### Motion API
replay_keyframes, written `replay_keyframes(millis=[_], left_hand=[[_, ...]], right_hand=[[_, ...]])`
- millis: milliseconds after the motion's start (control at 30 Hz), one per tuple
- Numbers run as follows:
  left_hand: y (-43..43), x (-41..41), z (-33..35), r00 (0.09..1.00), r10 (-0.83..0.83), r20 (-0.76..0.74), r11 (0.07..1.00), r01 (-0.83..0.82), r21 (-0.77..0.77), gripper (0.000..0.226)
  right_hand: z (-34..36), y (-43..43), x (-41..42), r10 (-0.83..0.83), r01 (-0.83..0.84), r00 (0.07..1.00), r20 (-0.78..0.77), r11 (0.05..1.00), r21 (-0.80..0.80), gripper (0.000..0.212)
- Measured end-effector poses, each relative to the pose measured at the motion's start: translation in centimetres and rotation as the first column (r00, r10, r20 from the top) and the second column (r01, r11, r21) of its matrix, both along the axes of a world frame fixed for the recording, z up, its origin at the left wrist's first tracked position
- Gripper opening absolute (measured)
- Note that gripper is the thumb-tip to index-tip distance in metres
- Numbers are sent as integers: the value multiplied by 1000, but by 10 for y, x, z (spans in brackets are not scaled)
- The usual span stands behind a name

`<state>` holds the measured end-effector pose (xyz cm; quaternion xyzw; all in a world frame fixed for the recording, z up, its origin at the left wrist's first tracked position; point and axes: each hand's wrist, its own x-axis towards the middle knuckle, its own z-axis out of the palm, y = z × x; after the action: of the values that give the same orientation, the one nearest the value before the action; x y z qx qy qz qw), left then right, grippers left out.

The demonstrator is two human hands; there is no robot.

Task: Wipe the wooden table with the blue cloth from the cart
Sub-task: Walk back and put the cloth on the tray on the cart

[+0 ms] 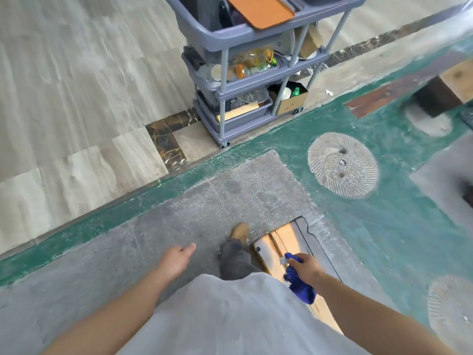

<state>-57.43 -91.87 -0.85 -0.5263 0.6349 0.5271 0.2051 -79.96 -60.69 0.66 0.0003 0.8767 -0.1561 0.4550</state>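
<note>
1. Near right, the right hand (305, 265) is clenched around the bunched blue cloth (300, 286); the left hand (176, 257) hangs open and empty.
2. Beneath the cloth lies a slatted wooden surface (279, 242), seemingly the table.
3. Far off stands the grey cart (245, 73).
4. Fetching looks done; next, spread the cloth onto the wood and wipe.

right hand (305, 265) grips blue cloth (299, 285) — left hand (176, 258) loose.

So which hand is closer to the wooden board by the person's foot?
The right hand. It hangs over the wooden board, shut on the blue cloth. The left hand is open, off to the side over the grey floor.
</note>
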Motion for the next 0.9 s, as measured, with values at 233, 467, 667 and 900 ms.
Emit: replay_keyframes(millis=[233,467,667,900], left_hand=[[-62,-106,11,998,-55,5,998,55,-33,40],[-126,-159,25,996,-23,85,997,30,-74,44],[-178,-190,29,989,39,143,997,-29,-73,44],[-234,-248,6,970,-14,243,997,31,-67,41]], right_hand=[[-14,-52,-80,-69,69,997,19,997,-28,20],[-2,-138,-177,3,-4,1000,-4,996,-86,25],[14,-219,-249,71,-71,997,-9,975,-209,23],[12,-301,-330,131,-130,991,-14,957,-260,25]])
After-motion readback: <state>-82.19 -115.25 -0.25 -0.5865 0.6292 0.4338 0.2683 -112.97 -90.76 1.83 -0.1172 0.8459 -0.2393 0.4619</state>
